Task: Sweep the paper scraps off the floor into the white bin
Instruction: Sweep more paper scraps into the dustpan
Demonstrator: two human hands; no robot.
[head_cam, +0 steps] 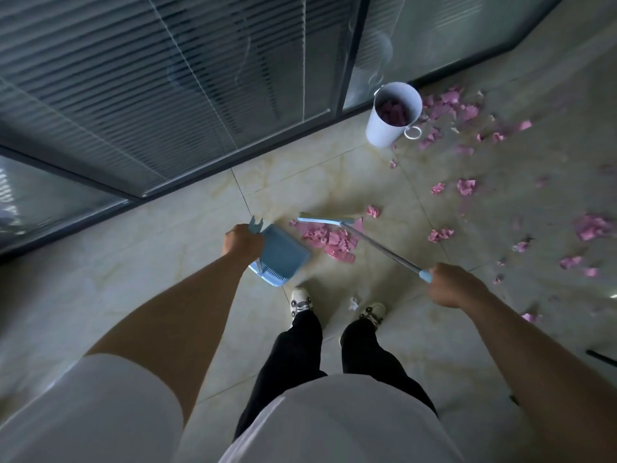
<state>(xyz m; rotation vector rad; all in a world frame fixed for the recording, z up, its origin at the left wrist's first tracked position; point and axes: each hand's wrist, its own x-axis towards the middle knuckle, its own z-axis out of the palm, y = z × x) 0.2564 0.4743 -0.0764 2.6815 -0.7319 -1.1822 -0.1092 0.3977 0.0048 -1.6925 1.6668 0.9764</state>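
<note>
My left hand [242, 243] grips the top of a blue dustpan [282, 253] standing on the tiled floor. My right hand [454, 289] grips the blue end of a broom handle [384, 250]; the broom head [322, 222] lies just beyond a heap of pink paper scraps [334, 242] beside the dustpan's mouth. The white bin [384, 128] stands farther off by the glass wall, with pink scraps inside it. More pink scraps [465, 187] are scattered over the floor to the right of the bin and broom.
A glass wall with blinds [167, 95] runs along the left and back, with a dark frame at floor level. My feet [302, 304] stand just behind the dustpan, a small white scrap [353, 304] between them. A dark object [601, 357] pokes in at the right edge.
</note>
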